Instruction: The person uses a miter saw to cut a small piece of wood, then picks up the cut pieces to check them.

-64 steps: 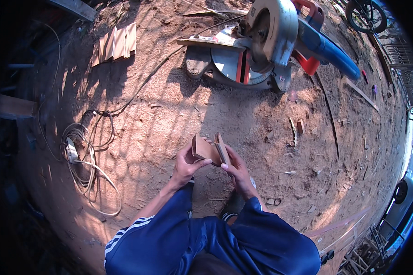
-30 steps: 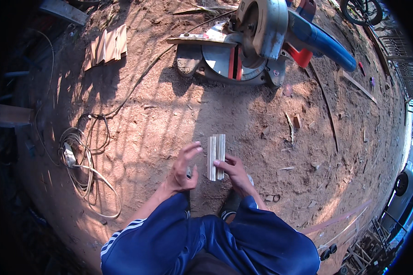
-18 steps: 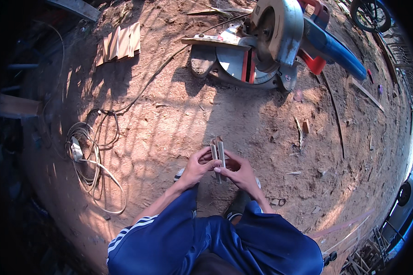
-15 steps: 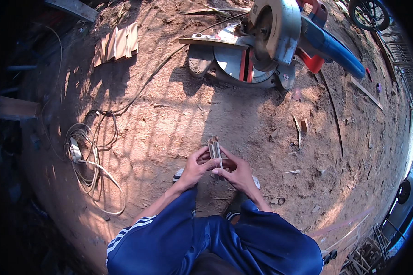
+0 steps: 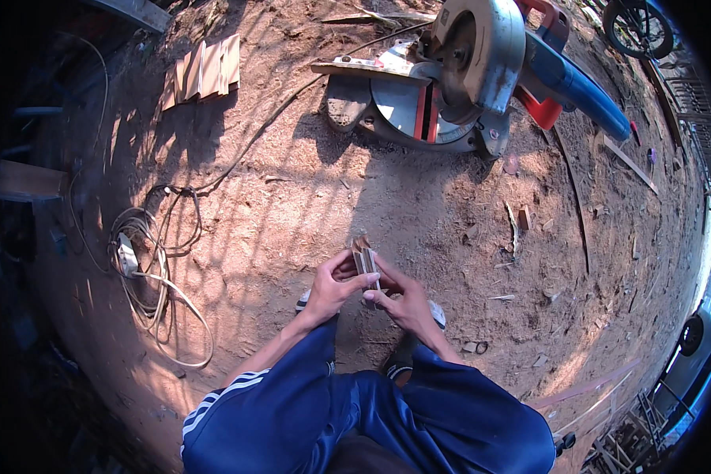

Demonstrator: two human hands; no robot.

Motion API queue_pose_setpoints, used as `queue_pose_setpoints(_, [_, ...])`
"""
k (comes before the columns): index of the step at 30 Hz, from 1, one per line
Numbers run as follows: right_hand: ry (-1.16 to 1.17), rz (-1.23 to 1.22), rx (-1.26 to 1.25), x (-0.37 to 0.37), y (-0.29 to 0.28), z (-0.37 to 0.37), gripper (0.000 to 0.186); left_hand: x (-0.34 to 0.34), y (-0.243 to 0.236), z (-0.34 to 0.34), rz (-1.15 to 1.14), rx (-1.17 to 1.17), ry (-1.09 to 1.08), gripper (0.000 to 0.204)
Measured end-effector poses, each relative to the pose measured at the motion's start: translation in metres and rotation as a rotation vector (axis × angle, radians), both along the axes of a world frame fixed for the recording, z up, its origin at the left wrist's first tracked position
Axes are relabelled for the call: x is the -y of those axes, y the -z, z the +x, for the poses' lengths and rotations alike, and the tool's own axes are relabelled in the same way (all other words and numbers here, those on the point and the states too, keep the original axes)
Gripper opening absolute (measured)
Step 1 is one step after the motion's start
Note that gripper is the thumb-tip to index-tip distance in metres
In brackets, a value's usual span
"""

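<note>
A small stack of thin wooden pieces stands on edge between my two hands, above the ground in front of my knees. My left hand grips it from the left, its thumb laid across the near face. From the right, my right hand closes round the lower part, thumb pressed near the bottom end. Most of the fingers on the far side of the stack are hidden. Further off, a miter saw with a blue handle sits on the ground.
Several flat wooden pieces lie in a row at the far left. A coiled cable with a white power strip is on the left. Scattered offcuts include a small wood block. A car stands at the right edge.
The stack has tilted slightly, its top leaning a little to the left. Both hands keep their hold and have shifted only a little.
</note>
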State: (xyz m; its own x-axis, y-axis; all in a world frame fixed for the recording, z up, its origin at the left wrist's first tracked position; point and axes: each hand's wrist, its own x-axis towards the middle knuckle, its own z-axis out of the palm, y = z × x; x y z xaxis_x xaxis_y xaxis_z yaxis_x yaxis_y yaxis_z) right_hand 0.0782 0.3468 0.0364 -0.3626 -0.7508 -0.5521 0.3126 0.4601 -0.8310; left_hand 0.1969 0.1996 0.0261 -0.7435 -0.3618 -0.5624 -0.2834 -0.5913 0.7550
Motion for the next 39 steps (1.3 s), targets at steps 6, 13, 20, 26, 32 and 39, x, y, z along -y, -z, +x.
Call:
queue_pose_setpoints(6, [-0.109, 0.085, -0.172, 0.001, 0.001, 0.005, 0.074, -0.002, -0.006, -0.003, -0.113, 0.023, -0.04, 0.047])
queue_pose_setpoints(13, [-0.163, 0.008, -0.394, 0.001, 0.005, 0.013, 0.076, -0.011, 0.0, -0.007, -0.138, 0.051, -0.107, 0.047])
queue_pose_setpoints(20, [-0.069, 0.122, -0.199, -0.002, 0.01, 0.011, 0.071, -0.018, 0.021, 0.002, -0.246, 0.119, -0.054, 0.042])
queue_pose_setpoints(26, [-0.074, -0.033, -0.223, 0.003, 0.006, 0.013, 0.063, -0.027, 0.02, 0.001, -0.09, 0.017, -0.11, 0.053])
queue_pose_setpoints(32, [0.001, -0.173, -0.176, 0.004, 0.008, 0.015, 0.061, -0.027, 0.021, 0.006, -0.424, -0.121, -0.031, 0.072])
queue_pose_setpoints(39, [-0.001, -0.194, -0.215, 0.01, 0.008, 0.021, 0.072, -0.026, 0.028, 0.007, -0.605, -0.141, -0.055, 0.064])
